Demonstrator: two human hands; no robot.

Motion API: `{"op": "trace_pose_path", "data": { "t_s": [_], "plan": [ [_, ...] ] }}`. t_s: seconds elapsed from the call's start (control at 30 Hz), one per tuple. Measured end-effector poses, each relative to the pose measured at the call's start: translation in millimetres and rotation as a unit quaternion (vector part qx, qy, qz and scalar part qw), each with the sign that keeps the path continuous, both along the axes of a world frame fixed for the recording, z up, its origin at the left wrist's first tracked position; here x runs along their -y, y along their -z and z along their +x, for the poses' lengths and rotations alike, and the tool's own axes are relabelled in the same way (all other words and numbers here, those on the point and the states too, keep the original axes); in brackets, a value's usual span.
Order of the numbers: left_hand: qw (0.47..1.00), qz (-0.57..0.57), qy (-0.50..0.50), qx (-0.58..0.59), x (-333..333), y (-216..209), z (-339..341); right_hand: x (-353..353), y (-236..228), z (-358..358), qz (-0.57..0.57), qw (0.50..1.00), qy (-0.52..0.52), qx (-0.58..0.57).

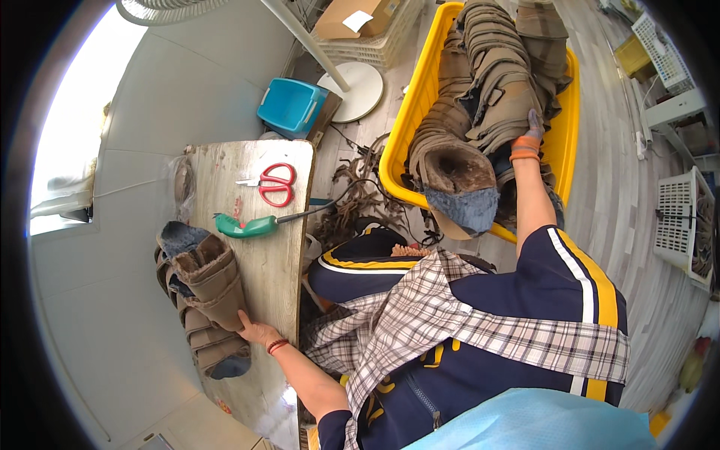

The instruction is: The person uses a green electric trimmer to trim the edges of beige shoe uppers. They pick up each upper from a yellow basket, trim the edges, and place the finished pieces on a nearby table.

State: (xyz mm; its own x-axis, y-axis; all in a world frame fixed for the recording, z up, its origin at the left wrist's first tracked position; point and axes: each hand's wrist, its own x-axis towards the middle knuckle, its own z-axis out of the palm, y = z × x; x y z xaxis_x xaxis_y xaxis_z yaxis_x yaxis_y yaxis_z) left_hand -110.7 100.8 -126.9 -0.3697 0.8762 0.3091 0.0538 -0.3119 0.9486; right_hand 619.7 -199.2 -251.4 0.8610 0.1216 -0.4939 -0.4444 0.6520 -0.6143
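At the left end of the wooden table, a stack of brown shoe uppers with bluish-grey fleece lining leans beside the wall. The fingers of my bare left hand are closed on the stack's near edge, partly hidden by it. To the right, a large yellow bin holds long nested rows of similar uppers. Reaching into it, my right hand, in a grey glove with an orange cuff, grips the side of one row. Its thumb is out of sight.
Red-handled scissors and a green-handled corded tool lie on the table. Brown scraps litter the floor between table and bin. Behind stand a blue tub, a white pole base and a cardboard box. White baskets are at right.
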Motion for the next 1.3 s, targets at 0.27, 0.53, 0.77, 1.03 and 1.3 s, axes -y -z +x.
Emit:
{"op": "trace_pose_path", "data": {
  "t_s": [0.27,0.53,0.77,1.03,1.3],
  "plan": [
    [0.997,0.003,-0.054,-0.047,16,-18,2,-3,-2,-25,-0.112,0.973,0.043,0.197],
    [0.991,-0.036,-0.088,-0.094,16,-16,10,-87,-127,-27,0.055,0.846,-0.358,0.392],
    [0.998,0.017,0.013,0.061,22,-11,21,-208,-241,-210,-0.040,0.643,-0.557,0.524],
    [0.999,0.021,0.000,0.045,34,-28,26,-400,-268,-356,0.097,0.485,-0.659,0.567],
    [1.000,-0.012,0.009,0.005,9,-52,47,-485,-247,-367,-0.026,0.448,-0.686,0.573]
  ]
}}
